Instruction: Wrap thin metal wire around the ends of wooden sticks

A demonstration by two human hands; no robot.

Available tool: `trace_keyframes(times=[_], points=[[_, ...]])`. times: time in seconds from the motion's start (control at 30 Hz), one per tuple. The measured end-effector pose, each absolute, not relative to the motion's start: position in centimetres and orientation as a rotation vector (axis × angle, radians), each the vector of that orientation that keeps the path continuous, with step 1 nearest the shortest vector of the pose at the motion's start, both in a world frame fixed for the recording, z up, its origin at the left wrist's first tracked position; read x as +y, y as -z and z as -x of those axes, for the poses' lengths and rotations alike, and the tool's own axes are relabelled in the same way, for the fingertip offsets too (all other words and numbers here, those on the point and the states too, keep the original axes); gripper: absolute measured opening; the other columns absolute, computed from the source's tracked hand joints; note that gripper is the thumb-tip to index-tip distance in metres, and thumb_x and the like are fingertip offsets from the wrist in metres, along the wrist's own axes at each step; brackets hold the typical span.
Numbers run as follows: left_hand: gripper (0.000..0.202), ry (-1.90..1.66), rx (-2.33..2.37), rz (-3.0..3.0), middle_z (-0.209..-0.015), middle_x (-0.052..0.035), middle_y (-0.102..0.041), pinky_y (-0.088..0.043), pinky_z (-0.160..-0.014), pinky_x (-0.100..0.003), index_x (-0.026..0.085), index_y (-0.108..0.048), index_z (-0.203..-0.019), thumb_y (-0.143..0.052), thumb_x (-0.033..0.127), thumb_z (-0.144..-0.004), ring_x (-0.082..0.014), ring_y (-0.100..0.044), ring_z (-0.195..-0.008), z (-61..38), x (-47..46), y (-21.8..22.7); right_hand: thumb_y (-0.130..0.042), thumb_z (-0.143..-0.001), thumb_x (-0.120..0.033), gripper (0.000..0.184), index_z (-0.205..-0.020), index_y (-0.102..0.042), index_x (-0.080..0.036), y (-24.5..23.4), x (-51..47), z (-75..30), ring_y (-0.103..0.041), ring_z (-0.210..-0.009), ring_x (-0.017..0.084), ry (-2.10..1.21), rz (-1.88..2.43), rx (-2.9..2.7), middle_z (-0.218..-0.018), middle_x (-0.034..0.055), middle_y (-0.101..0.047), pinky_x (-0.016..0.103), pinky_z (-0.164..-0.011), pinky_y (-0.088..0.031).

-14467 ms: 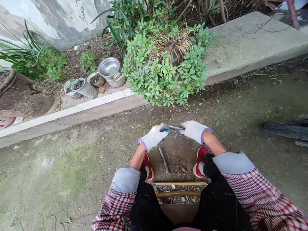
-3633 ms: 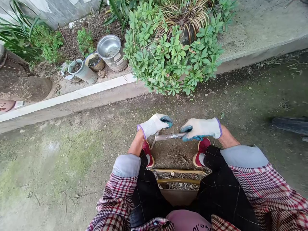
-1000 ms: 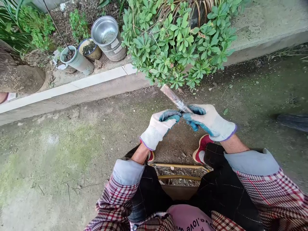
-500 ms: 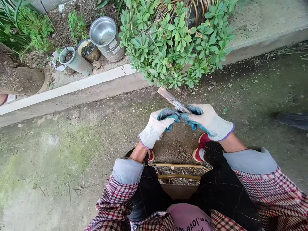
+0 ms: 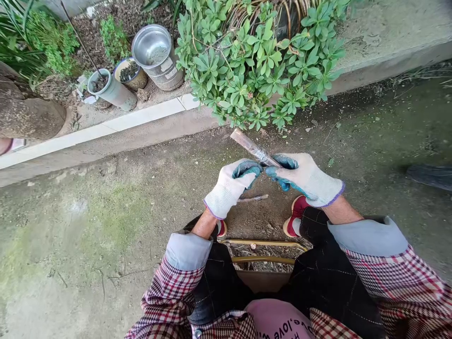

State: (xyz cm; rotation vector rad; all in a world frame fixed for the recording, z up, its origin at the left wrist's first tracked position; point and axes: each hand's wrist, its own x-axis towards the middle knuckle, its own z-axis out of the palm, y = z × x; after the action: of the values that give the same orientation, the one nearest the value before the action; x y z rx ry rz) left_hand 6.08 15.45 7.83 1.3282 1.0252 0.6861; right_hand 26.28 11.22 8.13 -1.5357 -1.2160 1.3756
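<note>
My right hand (image 5: 300,175), in a white glove with blue-green coated fingers, is closed round the lower end of a flat wooden stick (image 5: 243,140). Thin silvery wire (image 5: 262,154) is wound in several turns about that stick, just above my right fingers. My left hand (image 5: 237,184), gloved alike, is closed beside it, its fingertips close to my right fingertips. Out from under the left palm sticks a thinner, short stick (image 5: 257,198) with something wound near its end. My left fingers hide most of their grip on it.
A bushy green plant (image 5: 247,70) overhangs the tiled ledge (image 5: 148,114) ahead. On the ledge stand a metal pot (image 5: 160,70), a grey cylindrical pot (image 5: 118,94) and a small bowl (image 5: 138,81). A low metal-framed stool (image 5: 264,259) is beneath me, between my red shoes.
My left hand has turned and drawn slightly away from the right. The thin stick under its palm has come into view. My right hand and the wire-wound stick are nearly still.
</note>
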Motion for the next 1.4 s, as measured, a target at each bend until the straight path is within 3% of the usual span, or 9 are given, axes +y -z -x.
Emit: trace_keyframes(times=[0.17, 0.37, 0.57, 0.77, 1.0, 1.17, 1.3, 1.4], points=[[0.023, -0.617, 1.003, -1.144, -0.053, 0.0066, -0.051, -0.03, -0.042, -0.019, 0.015, -0.075, -0.091, -0.071, 0.033, -0.078, -0.0044, -0.037, -0.042, -6.0, 15.6, -7.8, -0.079, -0.077, -0.044, 0.03, -0.071, -0.06, -0.022, -8.3, 11.2, -26.2, -0.046, -0.052, 0.012, -1.385, 1.508, -1.201, -0.063, -0.0014, -0.055, 0.028, -0.046, -0.04], [0.039, -0.598, 0.811, -1.01, -0.042, 0.0094, -0.04, -0.024, -0.036, -0.019, 0.014, -0.07, -0.092, -0.069, 0.053, -0.087, -0.005, -0.029, -0.033, -5.5, 15.7, -7.3, -0.081, -0.075, -0.046, 0.03, -0.073, -0.064, -0.022, -8.9, 11.1, -26.1, -0.046, -0.052, 0.012, -1.421, 1.51, -1.145, -0.062, -0.0012, -0.054, 0.027, -0.044, -0.041], [0.036, -0.549, 0.756, -0.935, -0.04, 0.0089, -0.037, -0.021, -0.033, -0.021, 0.017, -0.068, -0.087, -0.076, 0.051, -0.083, -0.0046, -0.026, -0.031, -5.5, 15.9, -7.4, -0.081, -0.077, -0.048, 0.034, -0.069, -0.06, -0.022, -8.8, 11.0, -26.3, -0.046, -0.053, 0.013, -1.404, 1.505, -1.204, -0.062, -0.0004, -0.054, 0.028, -0.046, -0.04], [0.032, -0.52, 0.89, -1.038, -0.043, 0.0071, -0.04, -0.019, -0.033, -0.023, 0.016, -0.071, -0.087, -0.074, 0.048, -0.08, -0.0046, -0.027, -0.031, -5.8, 15.6, -7.9, -0.079, -0.076, -0.05, 0.038, -0.067, -0.055, -0.023, -8.4, 11.0, -26.4, -0.045, -0.052, 0.013, -1.388, 1.491, -1.225, -0.061, -0.0002, -0.054, 0.029, -0.046, -0.039], [0.022, -0.602, 0.991, -1.152, -0.052, 0.0072, -0.048, -0.025, -0.04, -0.02, 0.014, -0.073, -0.085, -0.069, 0.034, -0.075, -0.0037, -0.034, -0.04, -6.0, 15.3, -8.2, -0.076, -0.081, -0.042, 0.032, -0.066, -0.057, -0.022, -8.2, 11.0, -26.5, -0.044, -0.052, 0.012, -1.347, 1.549, -1.297, -0.06, -0.0009, -0.053, 0.028, -0.046, -0.037], [0.023, -0.549, 0.992, -1.142, -0.05, 0.0076, -0.05, -0.03, -0.042, -0.019, 0.016, -0.067, -0.082, -0.068, 0.038, -0.077, -0.0048, -0.038, -0.041, -6.1, 15.4, -8.5, -0.076, -0.079, -0.044, 0.029, -0.068, -0.059, -0.022, -8.3, 11.1, -26.4, -0.045, -0.052, 0.013, -1.364, 1.522, -1.262, -0.06, -0.0015, -0.052, 0.028, -0.046, -0.038], [0.03, -0.491, 0.934, -1.143, -0.053, 0.0055, -0.057, -0.029, -0.038, -0.018, 0.015, -0.068, -0.091, -0.065, 0.043, -0.08, -0.0048, -0.04, -0.038, -5.9, 15.5, -8.4, -0.077, -0.077, -0.046, 0.029, -0.07, -0.061, -0.022, -8.5, 11.2, -26.4, -0.044, -0.054, 0.013, -1.346, 1.503, -1.239, -0.062, -0.0015, -0.053, 0.029, -0.047, -0.037], [0.03, -0.534, 0.894, -1.123, -0.051, 0.0078, -0.052, -0.028, -0.038, -0.018, 0.015, -0.07, -0.095, -0.065, 0.04, -0.081, -0.0042, -0.037, -0.037, -5.8, 15.6, -8.3, -0.077, -0.077, -0.046, 0.03, -0.069, -0.059, -0.022, -8.5, 11.2, -26.4, -0.044, -0.054, 0.013, -1.347, 1.51, -1.242, -0.061, -0.0015, -0.053, 0.029, -0.047, -0.037]])
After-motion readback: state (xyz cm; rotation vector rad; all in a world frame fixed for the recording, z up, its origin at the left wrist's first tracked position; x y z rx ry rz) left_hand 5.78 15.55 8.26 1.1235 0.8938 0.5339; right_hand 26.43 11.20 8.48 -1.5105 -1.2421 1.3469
